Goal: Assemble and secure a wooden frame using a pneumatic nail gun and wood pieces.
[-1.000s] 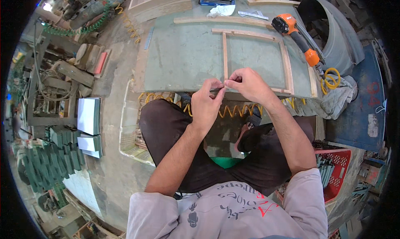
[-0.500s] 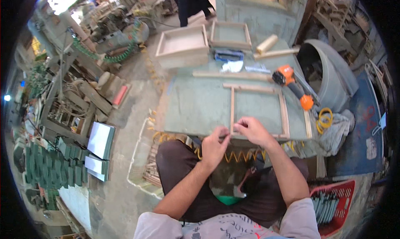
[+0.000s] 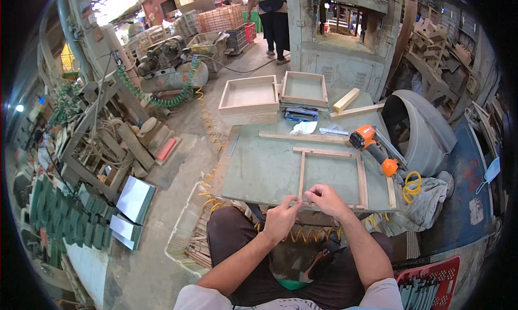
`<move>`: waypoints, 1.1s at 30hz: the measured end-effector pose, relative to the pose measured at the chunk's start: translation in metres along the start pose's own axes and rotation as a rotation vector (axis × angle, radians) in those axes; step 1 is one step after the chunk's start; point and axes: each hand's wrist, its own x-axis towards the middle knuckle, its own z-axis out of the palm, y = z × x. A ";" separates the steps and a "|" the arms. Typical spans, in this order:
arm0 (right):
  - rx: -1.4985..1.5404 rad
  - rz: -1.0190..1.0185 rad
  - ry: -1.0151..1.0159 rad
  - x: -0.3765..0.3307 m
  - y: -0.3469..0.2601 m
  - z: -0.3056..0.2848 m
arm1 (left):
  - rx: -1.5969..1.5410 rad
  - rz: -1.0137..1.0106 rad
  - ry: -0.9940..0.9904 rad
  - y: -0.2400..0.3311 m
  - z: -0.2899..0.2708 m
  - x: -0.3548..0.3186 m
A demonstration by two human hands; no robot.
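In the head view, I see the person seated at a low green table, bent over a thin wooden frame that lies flat along the table's near edge. The left hand has its fingertips drawn together at the frame's near left corner; the right hand bends over the same corner, thumb and finger almost meeting. I can't tell whether either one grips the wood or some tiny piece, as the fingers hide it. Past the frame lies a loose strip, and to the right of it an orange and black nail gun rests untouched near a yellow hose. I'd judge the step in hand to be fiddly fingertip work on that corner. The next move seems to call for a light, steady pinch, with the two strips held square where they meet.
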 end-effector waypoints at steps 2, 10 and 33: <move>0.003 -0.011 0.012 -0.002 0.000 0.000 | -0.006 0.008 0.009 0.001 -0.001 0.000; 0.148 -0.107 0.340 -0.015 -0.011 -0.017 | 0.020 -0.043 0.021 0.001 0.006 -0.002; -0.891 0.277 0.463 0.016 0.038 -0.201 | -0.365 -0.337 -0.034 0.031 -0.037 -0.040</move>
